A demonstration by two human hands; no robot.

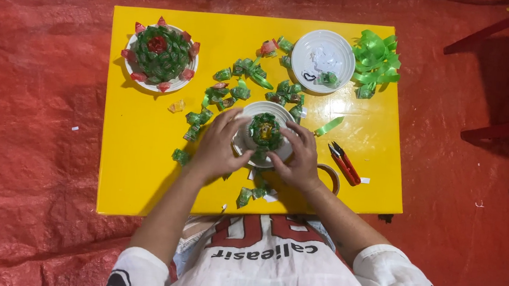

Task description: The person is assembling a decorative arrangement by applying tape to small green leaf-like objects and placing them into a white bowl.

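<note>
Hands: left hand and right hand | fingers pinching white bowl of green wrappers | yellow table

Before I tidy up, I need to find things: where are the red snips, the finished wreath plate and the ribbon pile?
red snips (344, 163), head view, on the handles.
finished wreath plate (160, 54), head view, on the green centre.
ribbon pile (376, 63), head view, on the middle loops.
</note>
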